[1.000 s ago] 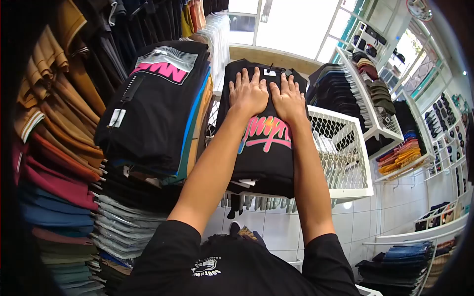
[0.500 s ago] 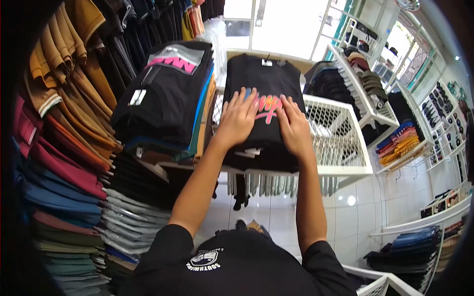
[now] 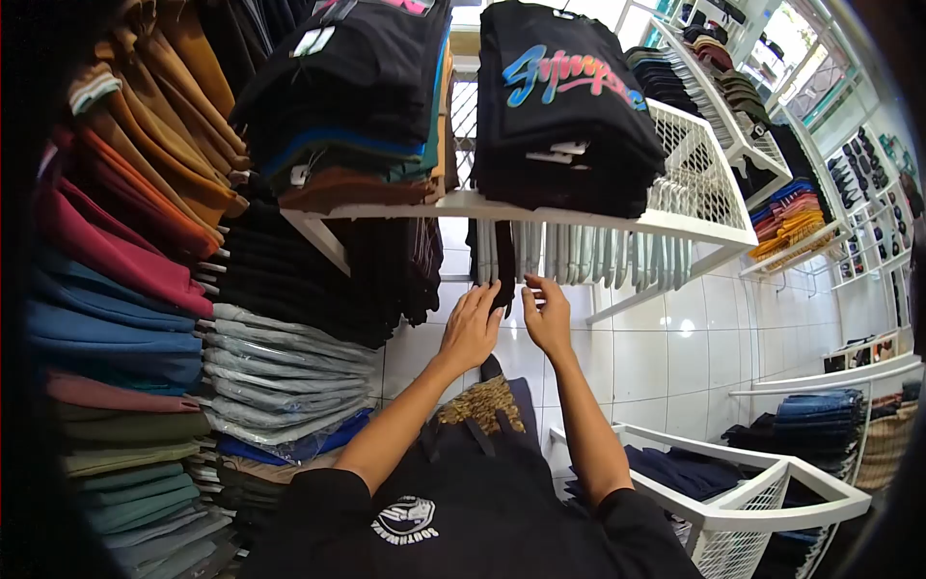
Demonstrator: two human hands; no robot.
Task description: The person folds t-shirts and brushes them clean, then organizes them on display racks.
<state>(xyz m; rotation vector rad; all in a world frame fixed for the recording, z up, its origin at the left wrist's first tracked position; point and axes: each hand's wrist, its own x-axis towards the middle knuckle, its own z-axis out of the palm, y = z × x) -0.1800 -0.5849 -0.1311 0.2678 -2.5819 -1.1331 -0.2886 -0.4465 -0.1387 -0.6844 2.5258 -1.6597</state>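
Here in the head view, both bare hands are out in front of the body, below the front edge of the white rack (image 3: 709, 228). The left hand (image 3: 470, 325) has its palm turned inward, fingers straight and close together, thumb apart, the grip loose and pinching nothing. Across a narrow gap sits the right hand (image 3: 548, 314), fingers softly bent, its grip slack and unfilled too. A dark strip of cloth (image 3: 504, 261) hangs right by the left fingertips; whether they touch it, I cannot tell.

And up on the rack, there's the pile of black shirts (image 3: 559, 145), well above the hands, folded and stacked, with bright multicoloured script across the top one and white tags poking out at the front. Just to its left stands a second folded pile (image 3: 352, 96), black on top, blue, green and brown lower down. Under the rack, a row of pale-covered garments (image 3: 612, 256) hangs over the tiled floor (image 3: 637, 362). Plastic-wrapped clothes (image 3: 285, 362) lie stacked off to the left.
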